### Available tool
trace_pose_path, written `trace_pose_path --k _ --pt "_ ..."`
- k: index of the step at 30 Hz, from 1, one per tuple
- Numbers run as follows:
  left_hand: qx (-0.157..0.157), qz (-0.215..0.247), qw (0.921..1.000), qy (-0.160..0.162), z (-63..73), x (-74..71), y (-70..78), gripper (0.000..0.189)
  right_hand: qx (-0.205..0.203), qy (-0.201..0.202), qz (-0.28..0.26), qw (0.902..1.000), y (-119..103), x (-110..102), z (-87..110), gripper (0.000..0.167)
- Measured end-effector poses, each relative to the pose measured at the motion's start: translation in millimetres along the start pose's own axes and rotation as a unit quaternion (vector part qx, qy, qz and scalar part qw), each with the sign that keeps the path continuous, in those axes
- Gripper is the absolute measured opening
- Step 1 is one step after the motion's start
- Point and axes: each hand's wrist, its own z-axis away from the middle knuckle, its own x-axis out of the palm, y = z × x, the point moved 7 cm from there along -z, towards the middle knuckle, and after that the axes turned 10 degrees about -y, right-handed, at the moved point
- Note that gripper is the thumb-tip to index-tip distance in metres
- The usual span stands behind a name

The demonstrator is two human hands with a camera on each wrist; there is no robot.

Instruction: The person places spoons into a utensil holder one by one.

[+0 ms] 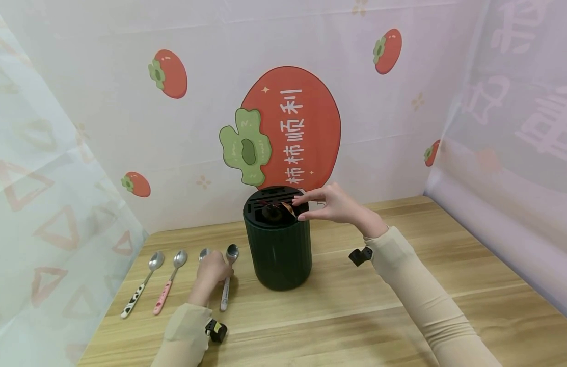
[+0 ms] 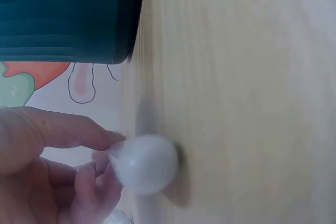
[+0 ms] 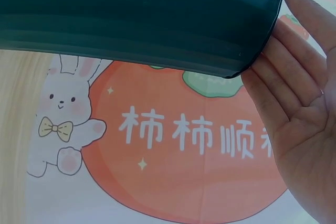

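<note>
My left hand (image 1: 213, 267) pinches a metal spoon (image 1: 232, 252) with a pale handle, low over the table; its rounded white handle end (image 2: 147, 164) is large beside the thumb and fingers in the left wrist view. Another spoon (image 1: 204, 253) lies partly hidden behind that hand. A dark green ribbed utensil holder (image 1: 280, 255) stands upright with a black slotted top. At its right rim is my right hand (image 1: 335, 204), thumb and fingers extended and spread apart. Just beyond those fingertips, a shiny copper-coloured utensil end (image 1: 288, 208) shows in the holder's opening.
Left on the wooden table (image 1: 356, 316) lie a spoon with a black-and-white spotted handle (image 1: 135, 299) and a spoon with a pink handle (image 1: 163, 295). Behind the table hangs a pale cloth (image 1: 196, 153) printed with persimmons; more cloth hangs at both sides.
</note>
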Motion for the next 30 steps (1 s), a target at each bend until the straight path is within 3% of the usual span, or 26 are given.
trace_pose_path --k 5,12,18,26,30 --pt "-0.007 0.022 0.9997 -0.007 0.3 -0.5 0.0 0.018 -0.005 0.002 0.005 1.0 -5.4 -1.7 0.8 0.03" --pt "0.016 0.027 0.9995 0.002 5.8 -7.3 7.5 0.024 -0.016 0.004 -0.009 0.9998 32.9 6.2 -1.8 0.034" --pt "0.018 0.031 0.9992 0.018 9.5 -13.4 12.0 0.031 -0.017 0.003 0.0 0.9998 33.4 6.5 -2.3 0.032" --pt "0.024 0.043 0.9984 0.03 13.6 -21.4 16.2 0.013 -0.018 0.0 0.003 0.9998 31.6 6.8 -2.7 0.033" --pt "0.038 0.044 0.9976 0.039 16.1 -26.7 19.9 0.014 -0.021 0.003 0.003 0.9998 30.6 6.8 -2.5 0.033"
